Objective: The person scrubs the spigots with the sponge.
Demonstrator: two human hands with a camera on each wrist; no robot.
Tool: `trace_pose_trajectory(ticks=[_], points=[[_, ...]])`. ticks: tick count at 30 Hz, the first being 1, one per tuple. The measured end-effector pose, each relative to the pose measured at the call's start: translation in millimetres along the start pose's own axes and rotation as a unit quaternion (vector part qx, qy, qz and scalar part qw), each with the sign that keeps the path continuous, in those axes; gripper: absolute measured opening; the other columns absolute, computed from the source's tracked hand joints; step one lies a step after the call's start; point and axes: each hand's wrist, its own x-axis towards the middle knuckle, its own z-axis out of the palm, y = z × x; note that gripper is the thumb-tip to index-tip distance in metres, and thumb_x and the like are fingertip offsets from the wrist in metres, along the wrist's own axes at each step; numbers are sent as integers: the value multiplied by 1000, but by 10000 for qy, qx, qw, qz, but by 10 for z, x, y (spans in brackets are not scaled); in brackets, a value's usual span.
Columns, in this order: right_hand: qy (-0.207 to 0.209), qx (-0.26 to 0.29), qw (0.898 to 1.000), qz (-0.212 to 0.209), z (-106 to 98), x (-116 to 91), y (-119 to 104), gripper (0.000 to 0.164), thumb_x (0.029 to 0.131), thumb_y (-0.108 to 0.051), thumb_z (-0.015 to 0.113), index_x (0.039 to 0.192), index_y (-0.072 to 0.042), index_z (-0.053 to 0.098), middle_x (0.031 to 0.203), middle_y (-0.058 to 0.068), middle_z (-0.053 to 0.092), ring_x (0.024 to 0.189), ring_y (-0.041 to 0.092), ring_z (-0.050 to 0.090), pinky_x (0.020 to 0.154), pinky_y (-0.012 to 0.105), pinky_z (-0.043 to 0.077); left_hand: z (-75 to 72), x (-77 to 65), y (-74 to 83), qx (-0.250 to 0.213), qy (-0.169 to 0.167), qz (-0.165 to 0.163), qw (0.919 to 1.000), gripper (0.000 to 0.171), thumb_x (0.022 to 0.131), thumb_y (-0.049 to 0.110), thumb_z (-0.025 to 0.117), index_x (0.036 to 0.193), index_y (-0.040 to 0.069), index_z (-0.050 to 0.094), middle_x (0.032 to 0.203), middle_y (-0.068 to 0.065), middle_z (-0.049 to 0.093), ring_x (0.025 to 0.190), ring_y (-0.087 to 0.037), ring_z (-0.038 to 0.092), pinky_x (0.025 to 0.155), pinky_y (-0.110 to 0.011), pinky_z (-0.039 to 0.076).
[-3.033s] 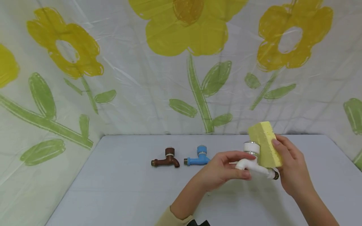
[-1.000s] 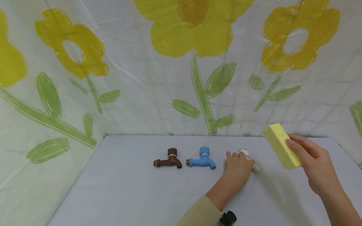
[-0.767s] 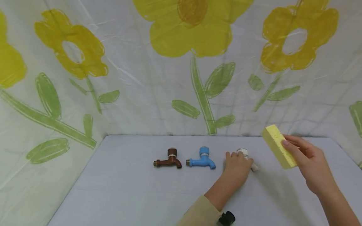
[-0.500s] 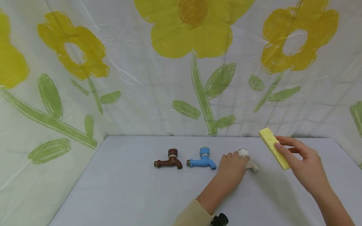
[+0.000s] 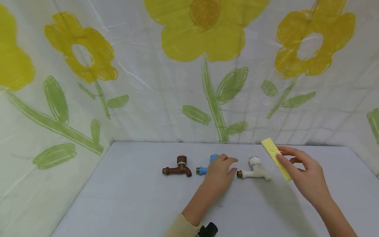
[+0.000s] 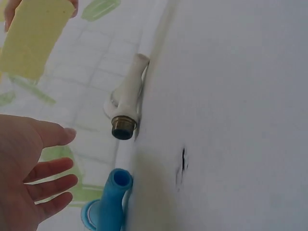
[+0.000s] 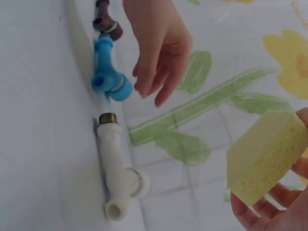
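My right hand [image 5: 308,174] pinches a yellow sponge [image 5: 276,158] between thumb and fingers, held above the table at the right. The left hand [image 5: 218,176] holds nothing; its fingers are relaxed and apart in the left wrist view. It hovers over the blue tap [image 5: 202,170], covering much of it in the head view. To its right a white tap [image 5: 257,171] lies on the table, its brass threaded end pointing left. At the left of the row lies a brown tap [image 5: 177,169], apart from both hands.
The taps lie in a row near the back of the pale grey table [image 5: 133,197]. Behind it hangs a white sheet [image 5: 154,108] printed with yellow flowers and green leaves. A small dark mark [image 6: 183,161] shows on the tabletop in the left wrist view.
The white tap, earlier held up against the sponge, was set down on the table. My left hand has let go and moved left over the blue tap. The sponge has shifted left recently.
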Motion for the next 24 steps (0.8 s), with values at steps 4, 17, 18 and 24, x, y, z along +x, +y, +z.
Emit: trace_pose_trajectory(ticks=[4,17,18,24], points=[[9,35,9999,-146,127,-33,-37,35,105,-28,70,137,-15,70,116,-30,62,95,3,53,59,19,52,-85,-60,-162,-416,183,-275,9986,28,99,18,77,127,15,76,118,-3,70,104,-20,67,86,-29,57],[-123,80,9996,-230,418,-76,-54,33,103,-23,73,134,-16,72,119,-31,61,91,4,52,56,22,54,-244,-167,-506,-552,81,-830,9950,23,94,18,81,116,11,76,109,-6,67,100,-21,65,85,-35,57],[-132,101,9996,-235,434,-79,-60,32,103,-23,73,134,-16,73,119,-30,62,90,4,52,56,22,54,-243,-174,-529,-522,79,-817,9953,23,94,18,82,114,10,76,108,-6,68,99,-22,65,85,-35,57],[-94,225,9990,-379,534,-70,-145,30,102,-22,73,131,-15,74,118,-20,65,88,6,54,55,23,55,-203,-210,-642,-339,-35,-773,9964,28,92,18,83,117,6,77,107,-9,73,102,-26,68,88,-39,58]])
